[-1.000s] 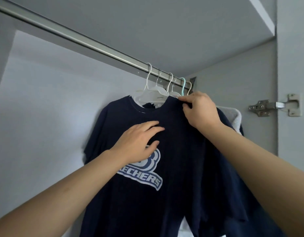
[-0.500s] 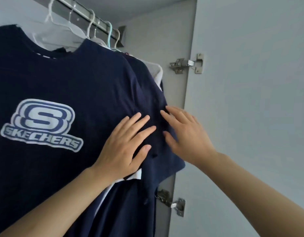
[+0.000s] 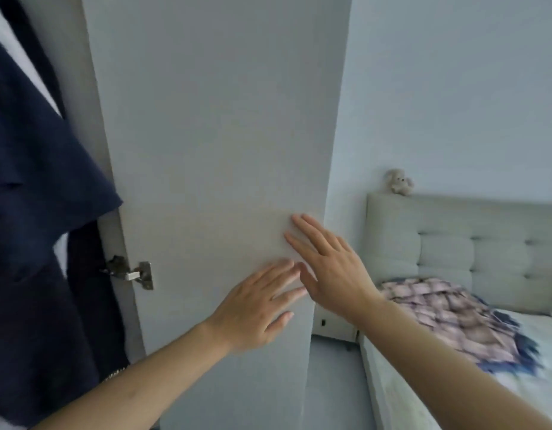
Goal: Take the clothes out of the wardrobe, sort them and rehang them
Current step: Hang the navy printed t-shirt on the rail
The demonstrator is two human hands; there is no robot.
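Head cam, only view. L hand [image 3: 256, 308] at 6 o'clock of frame centre, fingers straight & spread, grasping nothing, in front of open wardrobe door [image 3: 212, 135]; contact w/ panel can't be told. R hand [image 3: 333, 271] at 4 o'clock, just beside L, fingers straight, released, tips over door's free edge. Navy T-shirt [image 3: 36, 156] hangs at 9 o'clock, sleeve flared toward door; more dark clothes [image 3: 36, 321] below at 8 o'clock. Door hinge [image 3: 133, 273] at 7 o'clock, between clothes & panel. Bed [image 3: 454, 361] at 4 o'clock w/ patterned blanket [image 3: 448, 318], blurred. Padded headboard [image 3: 473, 240] at 3 o'clock, small plush toy [image 3: 400, 181] on top.
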